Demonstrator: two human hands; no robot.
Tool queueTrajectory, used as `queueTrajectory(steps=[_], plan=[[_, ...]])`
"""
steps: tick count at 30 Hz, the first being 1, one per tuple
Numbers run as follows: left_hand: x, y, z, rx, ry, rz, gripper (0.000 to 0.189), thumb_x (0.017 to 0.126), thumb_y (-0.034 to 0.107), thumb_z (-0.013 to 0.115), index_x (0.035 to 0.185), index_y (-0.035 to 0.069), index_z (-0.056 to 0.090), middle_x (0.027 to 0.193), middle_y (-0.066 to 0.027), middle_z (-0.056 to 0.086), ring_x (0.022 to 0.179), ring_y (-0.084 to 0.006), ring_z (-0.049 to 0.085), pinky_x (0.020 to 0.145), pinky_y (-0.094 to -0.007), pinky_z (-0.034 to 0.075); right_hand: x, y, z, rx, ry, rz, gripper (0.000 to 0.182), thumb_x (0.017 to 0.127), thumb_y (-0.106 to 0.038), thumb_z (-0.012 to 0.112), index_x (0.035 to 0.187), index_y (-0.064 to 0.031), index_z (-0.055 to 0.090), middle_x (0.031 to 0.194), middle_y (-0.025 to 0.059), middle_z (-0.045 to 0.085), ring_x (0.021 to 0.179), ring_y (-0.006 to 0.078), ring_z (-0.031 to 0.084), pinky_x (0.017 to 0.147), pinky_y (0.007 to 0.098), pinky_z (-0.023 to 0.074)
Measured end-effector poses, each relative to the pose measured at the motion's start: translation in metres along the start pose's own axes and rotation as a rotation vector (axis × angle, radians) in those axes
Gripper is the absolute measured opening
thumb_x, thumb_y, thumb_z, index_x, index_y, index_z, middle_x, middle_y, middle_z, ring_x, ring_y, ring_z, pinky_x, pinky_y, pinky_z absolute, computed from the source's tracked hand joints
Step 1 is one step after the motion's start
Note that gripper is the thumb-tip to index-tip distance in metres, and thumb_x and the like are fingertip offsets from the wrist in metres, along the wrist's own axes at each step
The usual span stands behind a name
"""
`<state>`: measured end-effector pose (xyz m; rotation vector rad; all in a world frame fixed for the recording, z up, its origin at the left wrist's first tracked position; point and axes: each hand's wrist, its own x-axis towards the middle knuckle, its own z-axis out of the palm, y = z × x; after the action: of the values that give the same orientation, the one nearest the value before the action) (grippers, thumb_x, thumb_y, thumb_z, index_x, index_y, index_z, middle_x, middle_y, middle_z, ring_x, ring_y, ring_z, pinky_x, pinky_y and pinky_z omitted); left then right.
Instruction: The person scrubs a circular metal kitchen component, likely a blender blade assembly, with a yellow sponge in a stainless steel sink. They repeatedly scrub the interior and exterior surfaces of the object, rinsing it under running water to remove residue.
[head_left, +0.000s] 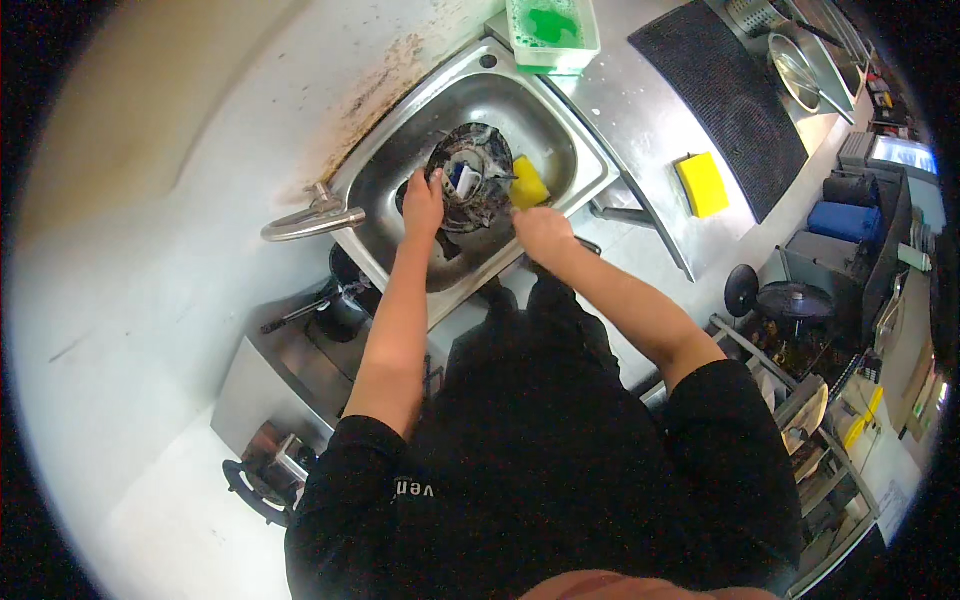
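In the stainless steel sink (390, 131) lies a dark round vessel (491, 154), perhaps a pan, streaked with whitish suds. A small white and blue item (466, 180) shows in its middle; its kind is unclear. My left hand (424, 201) grips the vessel's left side, with the thumb over the rim. Curled at the sink's near right edge is my right hand (546, 234). Its fingertips are at the near corner of a yellow sponge (529, 183), which sits against the vessel's right side. Whether those fingers hold the sponge is hidden.
A bent tap (315, 226) reaches over the sink's left corner. Beyond the sink stands a plastic tub (553, 37) of foamy green liquid. On the steel counter are another yellow sponge (703, 184), a black ribbed mat (720, 105) and a whisk (814, 86). Black pans (341, 300) are at left.
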<state>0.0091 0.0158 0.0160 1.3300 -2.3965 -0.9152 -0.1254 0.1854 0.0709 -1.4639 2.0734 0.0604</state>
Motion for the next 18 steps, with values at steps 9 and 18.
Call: queueTrajectory(steps=[9,18], plan=[[0.002,0.001,-0.006,0.0,-0.004,0.087,0.039,0.087,0.029,0.049,0.11,-0.003,0.047,0.102,-0.0256,0.054,0.093,-0.0413,0.053,0.079,-0.0445,0.042,0.023,0.006,-0.016,-0.125,0.012,-0.116,0.02,0.083,-0.016,0.046,0.095,-0.0112,0.061,0.08,0.0093,0.065,0.075,0.0269,0.064,0.063,0.0384,0.0517],[0.001,-0.018,0.002,0.045,-0.035,0.062,0.041,0.081,0.018,0.054,0.116,0.0,0.045,0.109,-0.0245,0.054,0.098,-0.0392,0.053,0.082,-0.0427,0.042,0.029,0.003,-0.02,0.199,-0.1,-0.002,0.022,0.078,-0.016,0.05,0.096,-0.0119,0.063,0.091,0.0156,0.063,0.086,0.029,0.062,0.074,0.0397,0.0496]])
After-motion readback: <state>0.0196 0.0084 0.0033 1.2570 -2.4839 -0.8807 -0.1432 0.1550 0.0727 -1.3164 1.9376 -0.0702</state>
